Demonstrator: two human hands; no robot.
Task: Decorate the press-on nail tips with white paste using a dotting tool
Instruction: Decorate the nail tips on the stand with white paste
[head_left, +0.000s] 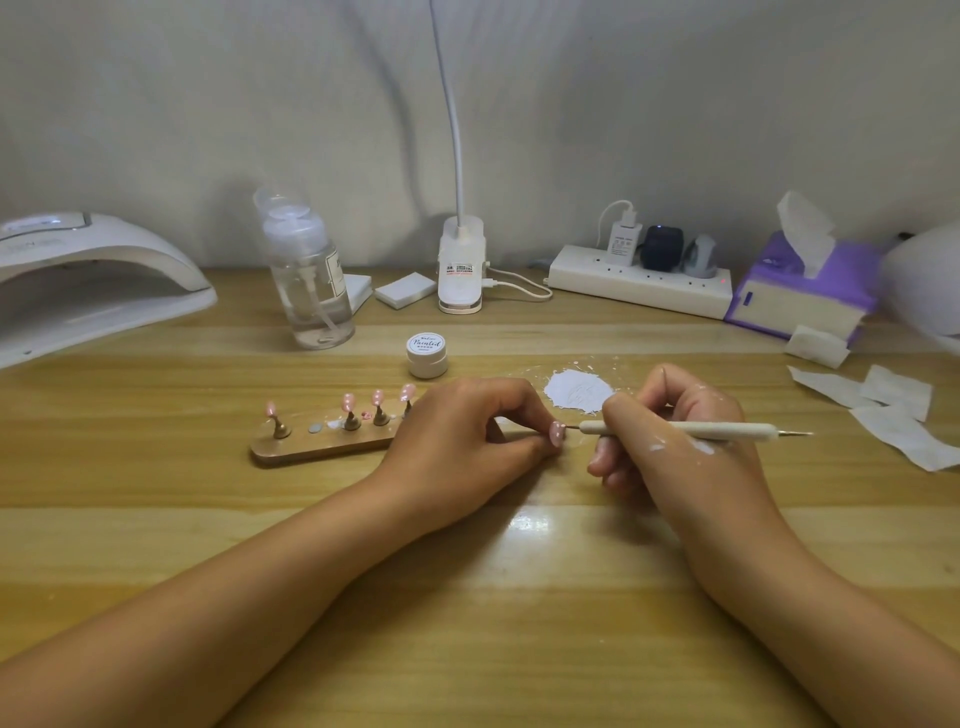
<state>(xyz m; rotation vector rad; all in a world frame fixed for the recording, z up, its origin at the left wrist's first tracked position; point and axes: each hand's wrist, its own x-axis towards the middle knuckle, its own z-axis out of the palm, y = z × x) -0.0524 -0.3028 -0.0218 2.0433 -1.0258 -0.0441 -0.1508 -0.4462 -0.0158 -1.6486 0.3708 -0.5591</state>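
Note:
My left hand (467, 431) pinches a small stand that carries a pink nail tip (557, 432) at its fingertips. My right hand (670, 436) grips a white dotting tool (685, 429) like a pen, with its thin metal point touching the pink tip. White paste smears the back of that hand. A wooden holder (317, 441) to the left carries several pink nail tips on brass stands. A patch of white paste (579, 391) lies on the table just behind my hands. The small white paste jar (427, 354) stands closed beyond it.
A white nail lamp (88, 275) sits at the far left, a clear pump bottle (311, 280) beside it. A clip lamp base (461, 270), power strip (641, 280) and purple tissue pack (802, 286) line the back. Loose wipes (883, 410) lie at the right.

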